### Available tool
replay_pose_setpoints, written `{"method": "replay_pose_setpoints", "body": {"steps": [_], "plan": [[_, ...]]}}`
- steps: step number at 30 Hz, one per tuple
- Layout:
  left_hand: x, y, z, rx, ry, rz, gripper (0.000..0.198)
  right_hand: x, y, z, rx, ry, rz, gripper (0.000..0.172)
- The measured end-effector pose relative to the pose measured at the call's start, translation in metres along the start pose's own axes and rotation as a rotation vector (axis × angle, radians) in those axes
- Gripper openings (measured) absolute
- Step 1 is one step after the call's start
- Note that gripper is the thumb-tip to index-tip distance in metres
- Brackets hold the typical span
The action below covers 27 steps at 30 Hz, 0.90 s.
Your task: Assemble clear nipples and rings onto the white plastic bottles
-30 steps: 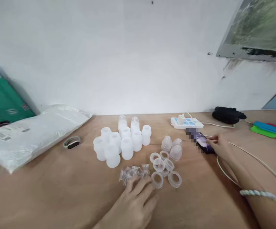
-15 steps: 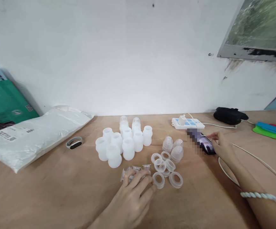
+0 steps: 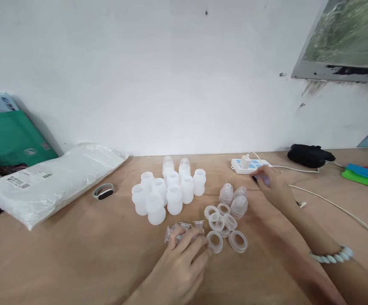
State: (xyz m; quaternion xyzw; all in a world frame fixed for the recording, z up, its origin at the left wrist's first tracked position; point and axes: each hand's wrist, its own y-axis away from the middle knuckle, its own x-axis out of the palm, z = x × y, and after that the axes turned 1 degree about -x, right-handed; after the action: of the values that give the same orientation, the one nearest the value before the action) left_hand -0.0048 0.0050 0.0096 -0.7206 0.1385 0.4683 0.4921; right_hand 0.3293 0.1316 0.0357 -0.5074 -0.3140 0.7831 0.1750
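My left hand (image 3: 179, 264) lies low in the middle, fingers spread flat over a few small clear plastic pieces (image 3: 184, 228). Just right of them lie several clear rings (image 3: 224, 228) and three domed clear caps (image 3: 233, 197). Behind them stands a cluster of white bottles (image 3: 168, 192). My right hand (image 3: 274, 188), with a bead bracelet on its wrist, is closed over a dark phone (image 3: 260, 179); only the phone's far end shows. It sits just in front of a white power strip (image 3: 246, 164). A loose cable end (image 3: 301, 204) lies to the right of that hand.
The wooden table (image 3: 76, 254) also carries a white plastic bag (image 3: 50, 178) and a wristband (image 3: 103, 192) on the left, beside a green box (image 3: 9, 140). A black object (image 3: 309, 154) and green, blue and red flat items (image 3: 365, 173) lie far right. A white cable (image 3: 339, 208) crosses the right side.
My right hand has moved left with the phone, now mostly covering it. The cable end now lies free on the table. My left hand stays on the clear pieces.
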Motion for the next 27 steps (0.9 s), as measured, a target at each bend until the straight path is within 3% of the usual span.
{"method": "replay_pose_setpoints", "body": {"steps": [5,10,14,17,23,25,27], "plan": [[-0.002,-0.002,-0.001,0.008,-0.004,-0.018,0.020,0.023,-0.043,0.078,-0.141,-0.123,0.156,0.017],[-0.003,-0.001,-0.002,0.004,-0.025,-0.038,0.019,0.051,-0.077,0.138,-0.194,-0.185,0.338,0.031],[-0.006,-0.001,-0.003,-0.002,-0.052,-0.042,0.022,0.063,-0.083,0.171,-0.203,-0.138,0.459,0.036],[-0.008,-0.001,-0.004,-0.004,-0.057,-0.044,0.023,0.067,-0.083,0.180,-0.221,-0.100,0.485,0.033],[-0.008,-0.001,-0.004,0.002,-0.055,-0.059,0.027,0.052,-0.096,0.168,-0.178,-0.087,0.314,0.024],[-0.007,-0.001,-0.003,0.009,-0.051,-0.109,0.030,0.035,-0.099,0.161,-0.143,-0.145,0.166,0.025],[-0.007,0.000,-0.004,-0.001,-0.062,-0.184,0.034,0.014,-0.095,0.156,-0.130,-0.361,-0.104,0.025]]}}
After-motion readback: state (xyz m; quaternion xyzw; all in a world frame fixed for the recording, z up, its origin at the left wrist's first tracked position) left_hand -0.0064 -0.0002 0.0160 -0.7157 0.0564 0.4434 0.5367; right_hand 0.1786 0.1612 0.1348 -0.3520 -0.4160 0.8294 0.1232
